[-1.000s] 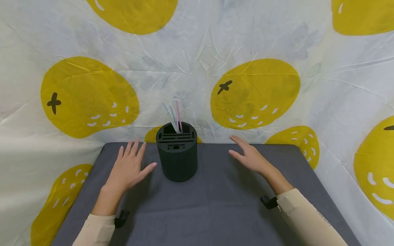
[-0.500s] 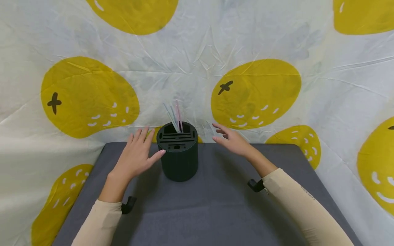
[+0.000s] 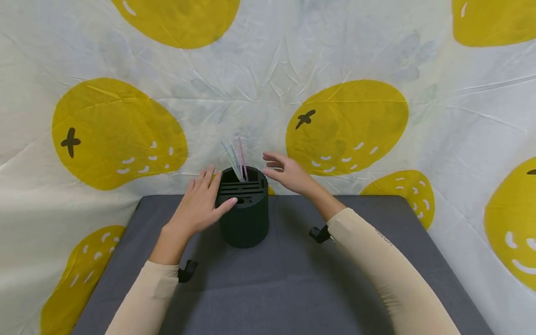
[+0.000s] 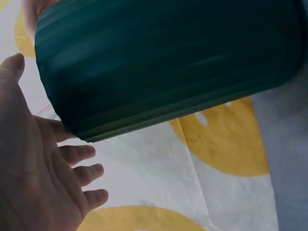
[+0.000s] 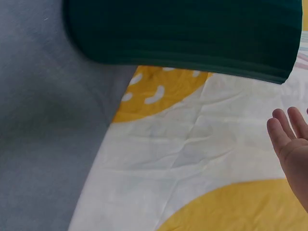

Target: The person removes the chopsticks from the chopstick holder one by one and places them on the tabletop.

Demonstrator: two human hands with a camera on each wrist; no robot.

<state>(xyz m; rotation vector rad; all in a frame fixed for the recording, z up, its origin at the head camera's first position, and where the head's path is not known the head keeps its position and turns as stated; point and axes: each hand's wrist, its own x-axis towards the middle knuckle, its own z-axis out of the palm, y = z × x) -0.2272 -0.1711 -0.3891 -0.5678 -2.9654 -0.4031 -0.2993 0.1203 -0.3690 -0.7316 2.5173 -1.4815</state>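
Observation:
A dark green, ribbed cylindrical pen holder [image 3: 244,225] stands upright at the back of the table. Its top has slots and an opening where several thin pale straws [image 3: 235,163], blue, white and pink, lean. My left hand [image 3: 197,202] is at the holder's left side, fingers spread, the thumb overlapping the slotted top in the head view. In the left wrist view its fingers [image 4: 86,174] are extended beside the holder's rim. To the right of the rim hovers my right hand [image 3: 291,174], fingers relaxed and slightly bent, with a gap to the holder [image 5: 192,33] in the right wrist view.
A dark grey cloth covers the table [image 3: 276,288]. Behind it hangs a white curtain [image 3: 251,70] printed with large yellow fruits. Black wrist mounts [image 3: 320,234] stick out from both beige sleeves [image 3: 144,298].
Both hands have moved inward and toward the back, the left reaching the holder's left side and the right coming close to its right rim. The holder and straws have stayed put.

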